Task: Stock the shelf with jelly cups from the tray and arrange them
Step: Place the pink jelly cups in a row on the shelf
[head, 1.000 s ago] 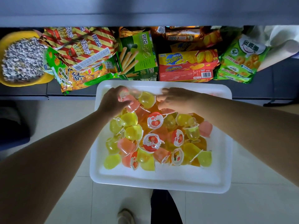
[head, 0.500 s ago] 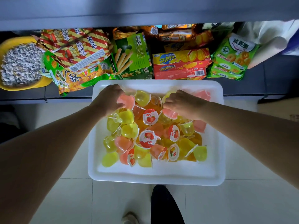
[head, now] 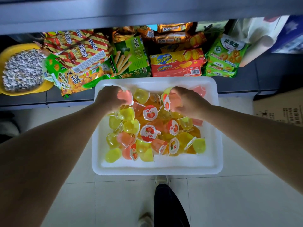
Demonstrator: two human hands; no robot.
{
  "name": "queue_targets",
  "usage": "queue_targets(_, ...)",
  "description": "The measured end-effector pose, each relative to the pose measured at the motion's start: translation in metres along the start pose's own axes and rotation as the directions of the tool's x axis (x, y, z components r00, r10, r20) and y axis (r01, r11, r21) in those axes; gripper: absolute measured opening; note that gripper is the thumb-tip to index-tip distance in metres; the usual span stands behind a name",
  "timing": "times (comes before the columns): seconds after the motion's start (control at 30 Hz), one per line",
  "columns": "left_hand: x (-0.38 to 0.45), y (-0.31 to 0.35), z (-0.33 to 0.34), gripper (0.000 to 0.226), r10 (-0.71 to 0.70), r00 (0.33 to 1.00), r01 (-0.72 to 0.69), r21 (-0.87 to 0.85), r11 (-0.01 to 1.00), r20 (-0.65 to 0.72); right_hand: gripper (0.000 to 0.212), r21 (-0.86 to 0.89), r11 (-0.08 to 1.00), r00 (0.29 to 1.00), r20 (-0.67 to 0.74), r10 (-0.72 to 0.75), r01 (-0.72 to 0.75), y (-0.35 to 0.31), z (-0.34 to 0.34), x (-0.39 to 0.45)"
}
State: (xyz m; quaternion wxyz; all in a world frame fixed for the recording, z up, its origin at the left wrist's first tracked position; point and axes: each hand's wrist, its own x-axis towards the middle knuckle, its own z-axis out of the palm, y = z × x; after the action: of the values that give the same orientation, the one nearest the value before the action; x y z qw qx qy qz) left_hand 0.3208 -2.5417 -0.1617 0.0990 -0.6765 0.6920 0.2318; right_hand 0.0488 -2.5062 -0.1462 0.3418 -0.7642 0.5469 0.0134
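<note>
Both hands are down in the far end of the white tray (head: 157, 169), which sits at the centre of the frame with its far rim butted against the shelf (head: 29, 99) edge.

Left hand (head: 109, 98): fingers curled around a pink jelly cup (head: 125, 97) at the upper left of the heap. The cup shows between fingers and thumb; I judge it gripped, though how firmly I cannot tell.

Right hand (head: 188, 102): fingers curled over cups at the upper right of the heap, with a cup with a red-printed lid (head: 166, 102) held on edge against the thumb side. It looks like more than one cup is gathered under the palm; the count is hidden.

The rest of the jelly cups (head: 152, 133) lie jumbled in the tray, yellow, pink and orange, lids facing every way, below my hands in the frame.

Key relation: the shelf lies straight up-frame from both hands, just past the tray's far rim. The part directly ahead is filled with snack packets (head: 77, 53) and a red biscuit box (head: 177, 66); a yellow bowl of seeds (head: 21, 69) sits at far left. Bare shelf shows in the strip at the lower left, beside the tray, so the left hand is nearer an open spot. No jelly cups show on the shelf yet.
</note>
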Motion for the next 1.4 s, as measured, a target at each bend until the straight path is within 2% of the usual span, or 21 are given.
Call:
queue_targets(0.07, -0.008, 0.0, -0.006, 0.058, -0.103, 0.995, 0.098, -0.248, 0.964, -0.008, 0.057, 0.115, 0.992, 0.996, -0.059, 0.068, -0.06, -0.007, -0.003, -0.007)
queue_targets(0.1, -0.014, 0.003, -0.01, 0.056, -0.162, 0.986, 0.162, -0.416, 0.895, 0.036, 0.056, 0.17, 0.982, 0.993, -0.08, 0.091, -0.077, -0.012, -0.005, -0.011)
queue_targets(0.13, -0.022, 0.006, -0.015, 0.054, -0.213, 0.971, 0.238, -0.584, 0.776, 0.113, 0.056, 0.225, 0.97, 0.988, -0.099, 0.115, -0.09, -0.018, -0.008, -0.017)
queue_targets(0.2, -0.047, 0.017, -0.029, 0.049, -0.247, 0.926, 0.37, -0.817, 0.443, 0.285, 0.056, 0.326, 0.939, 0.976, -0.143, 0.162, -0.108, -0.033, -0.016, -0.032)
queue_targets(0.27, -0.077, 0.03, -0.046, 0.046, -0.203, 0.899, 0.421, -0.892, 0.162, 0.388, 0.053, 0.435, 0.893, 0.956, -0.195, 0.22, -0.116, -0.052, -0.029, -0.051)
queue_targets(0.3, -0.094, 0.037, -0.058, 0.042, -0.16, 0.9, 0.42, -0.906, 0.059, 0.406, 0.052, 0.5, 0.859, 0.941, -0.223, 0.255, -0.114, -0.063, -0.038, -0.062)
queue_targets(0.37, -0.13, 0.051, -0.085, 0.03, -0.061, 0.918, 0.387, -0.92, -0.07, 0.391, 0.052, 0.637, 0.767, 0.916, -0.257, 0.308, -0.079, -0.089, -0.059, -0.088)
queue_targets(0.43, -0.168, 0.065, -0.118, 0.016, 0.007, 0.94, 0.338, -0.931, -0.136, 0.34, 0.048, 0.762, 0.647, 0.894, -0.274, 0.354, -0.023, -0.116, -0.085, -0.116)
queue_targets(0.53, -0.222, 0.084, -0.177, 0.02, 0.069, 0.97, 0.241, -0.966, -0.095, 0.235, 0.047, 0.831, 0.556, 0.873, -0.292, 0.39, 0.029, -0.162, -0.129, -0.164)
queue_targets(0.63, -0.268, 0.102, -0.244, 0.03, 0.094, 0.99, 0.105, -0.994, -0.017, 0.103, 0.039, 0.837, 0.533, 0.85, -0.368, 0.378, 0.125, -0.207, -0.185, -0.213)
queue_targets(0.73, -0.311, 0.125, -0.315, 0.024, 0.116, 0.99, -0.08, -0.997, 0.006, -0.079, 0.042, 0.813, 0.534, 0.81, -0.465, 0.358, 0.231, -0.25, -0.248, -0.258)
queue_targets(0.87, -0.36, 0.154, -0.402, 0.023, 0.159, 0.931, -0.33, -0.944, -0.012, -0.328, 0.051, 0.737, 0.57, 0.738, -0.601, 0.306, 0.364, -0.301, -0.332, -0.317)
queue_targets(1.0, -0.4, 0.183, -0.477, 0.031, 0.21, 0.854, -0.492, -0.87, 0.034, -0.475, 0.042, 0.635, 0.606, 0.664, -0.713, 0.225, 0.478, -0.344, -0.402, -0.365)
queue_targets(1.07, -0.412, 0.193, -0.512, 0.032, 0.186, 0.831, -0.543, -0.838, 0.06, -0.525, 0.04, 0.59, 0.623, 0.626, -0.754, 0.198, 0.513, -0.361, -0.435, -0.382)
queue_targets(1.2, -0.425, 0.213, -0.572, 0.032, 0.127, 0.772, -0.635, -0.75, 0.185, -0.622, 0.038, 0.519, 0.649, 0.569, -0.807, 0.158, 0.556, -0.387, -0.492, -0.4)
queue_targets(1.3, -0.415, 0.23, -0.604, 0.033, 0.093, 0.726, -0.684, -0.699, 0.208, -0.682, 0.038, 0.508, 0.643, 0.559, -0.816, 0.147, 0.573, -0.392, -0.522, -0.393)
queue_targets(1.4, -0.387, 0.241, -0.623, 0.034, 0.068, 0.713, -0.692, -0.686, 0.223, -0.698, 0.039, 0.523, 0.628, 0.568, -0.809, 0.153, 0.576, -0.385, -0.548, -0.367)
